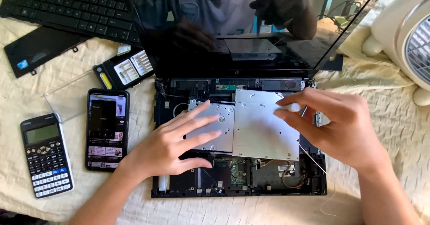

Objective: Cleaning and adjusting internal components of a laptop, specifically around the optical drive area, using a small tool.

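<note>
An opened black laptop base [179, 187] lies in front of me with its keyboard removed and circuit boards showing. A silver metal drive [264, 133] rests across its middle. My left hand [172, 142] lies flat with fingers spread on the drive's left part. My right hand [340, 126] pinches a small screwdriver with a white cap [293, 107] over the drive's upper right corner. The dark laptop screen [251, 28] stands open behind and reflects me.
The removed keyboard [71, 7], a black battery [38, 50] and a bit set [127, 68] lie at the upper left. A phone [106, 128], a calculator [45, 155] and a clear lid [67, 97] sit left. A white fan [403, 36] stands right.
</note>
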